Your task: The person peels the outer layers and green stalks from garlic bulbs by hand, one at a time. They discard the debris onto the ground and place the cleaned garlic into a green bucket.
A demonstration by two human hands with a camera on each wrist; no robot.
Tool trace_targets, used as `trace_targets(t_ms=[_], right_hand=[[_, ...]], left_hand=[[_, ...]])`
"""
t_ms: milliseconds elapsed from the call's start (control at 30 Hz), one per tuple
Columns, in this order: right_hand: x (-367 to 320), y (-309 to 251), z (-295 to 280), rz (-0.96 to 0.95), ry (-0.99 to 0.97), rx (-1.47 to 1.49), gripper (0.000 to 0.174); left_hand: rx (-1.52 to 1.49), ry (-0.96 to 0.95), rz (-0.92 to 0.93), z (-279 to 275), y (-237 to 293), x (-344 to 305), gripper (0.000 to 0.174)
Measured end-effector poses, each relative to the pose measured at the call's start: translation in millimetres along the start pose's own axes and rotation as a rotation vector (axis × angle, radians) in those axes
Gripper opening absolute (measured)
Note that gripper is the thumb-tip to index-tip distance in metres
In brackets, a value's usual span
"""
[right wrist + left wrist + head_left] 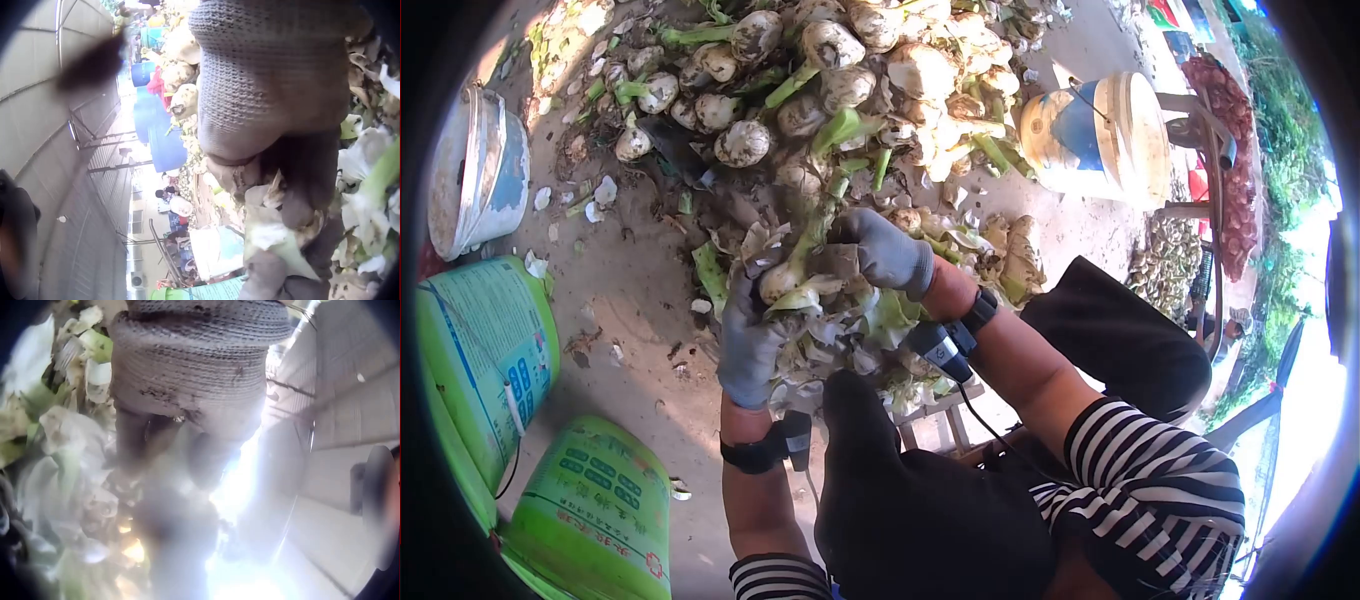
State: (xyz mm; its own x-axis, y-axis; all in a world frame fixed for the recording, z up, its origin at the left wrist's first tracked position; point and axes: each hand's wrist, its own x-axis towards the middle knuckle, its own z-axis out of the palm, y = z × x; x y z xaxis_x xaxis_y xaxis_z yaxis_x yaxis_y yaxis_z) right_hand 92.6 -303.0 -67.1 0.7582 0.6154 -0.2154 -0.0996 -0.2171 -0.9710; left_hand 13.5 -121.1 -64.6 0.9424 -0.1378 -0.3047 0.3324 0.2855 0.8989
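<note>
A pale bulb (782, 281) with a long, thick green stem (818, 225) is between my two gloved hands, tilted with its stem pointing away from me. My left hand (750, 345) grips the bulb from the left side. On the stem's right, my right hand (882, 250) has its fingers curled in at the bulb's neck. In the right wrist view those fingers pinch a pale, ragged outer skin (273, 240). Glare blurs the left fingertips in the left wrist view. Loose peelings (840, 345) lie under both hands.
Ahead, a big heap of soil-stained bulbs (830, 45) covers the ground. White-and-blue buckets (1135, 140) stand left and right of it. Green tubs (600, 510) are at lower left. My dark-clothed knees (855, 420) flank the peelings. Beyond the right bucket sit reddish net sacks (1225, 150).
</note>
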Motion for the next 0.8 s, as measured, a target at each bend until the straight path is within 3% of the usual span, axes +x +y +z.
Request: trace_targets(t_ms=[67,100,233,300,433,500,600,633,733,767,800], right_hand=[[-6.2,2.5,2.8,0.143,-0.031,0.174,0.020],[-7.8,-3.1,0.7,0.147,-0.036,0.220,0.017],[-11.4,5.0,2.2,0.021,-0.015,0.242,0.018],[-14.0,1.9,4.7,-0.169,-0.019,0.089,0.017],[-15.8,3.6,13.8,-0.262,0.014,0.119,0.015],[-17.5,0.0,17.6,-0.284,0.042,0.048,0.018],[-21.9,5.1,21.0,-0.326,0.028,0.004,0.021],[-24.2,7.0,20.9,-0.320,0.026,0.004,0.021],[-27.3,16.2,18.3,-0.481,0.204,-0.536,0.027],[-23.7,20.9,17.8,-0.439,0.258,-0.487,0.031],[-28.4,23.3,21.7,-0.245,0.253,-0.329,0.032]], left_hand=[[-0.603,-0.007,-0.028,2.7,-5.6,-7.3,0.063],[-0.688,0.013,-0.190,5.0,5.4,-11.8,0.071],[-0.869,0.030,-0.363,-2.7,-16.3,-14.5,0.076],[-0.867,-0.036,-0.205,-3.7,-25.2,-15.7,0.063],[-0.819,0.023,-0.188,-3.6,-26.4,-19.4,0.056],[-0.900,0.142,-0.289,4.2,-11.3,-22.7,0.054],[-1.096,0.034,-0.401,-6.7,-20.2,-22.6,0.057],[-1.100,0.037,-0.403,-7.6,-23.0,-22.9,0.057],[-1.115,0.032,-0.483,-4.6,-20.3,-19.6,0.043],[-0.644,0.078,-0.273,3.9,-9.7,-16.6,0.044],[-0.174,0.117,-0.065,12.1,-4.2,-16.0,0.045]])
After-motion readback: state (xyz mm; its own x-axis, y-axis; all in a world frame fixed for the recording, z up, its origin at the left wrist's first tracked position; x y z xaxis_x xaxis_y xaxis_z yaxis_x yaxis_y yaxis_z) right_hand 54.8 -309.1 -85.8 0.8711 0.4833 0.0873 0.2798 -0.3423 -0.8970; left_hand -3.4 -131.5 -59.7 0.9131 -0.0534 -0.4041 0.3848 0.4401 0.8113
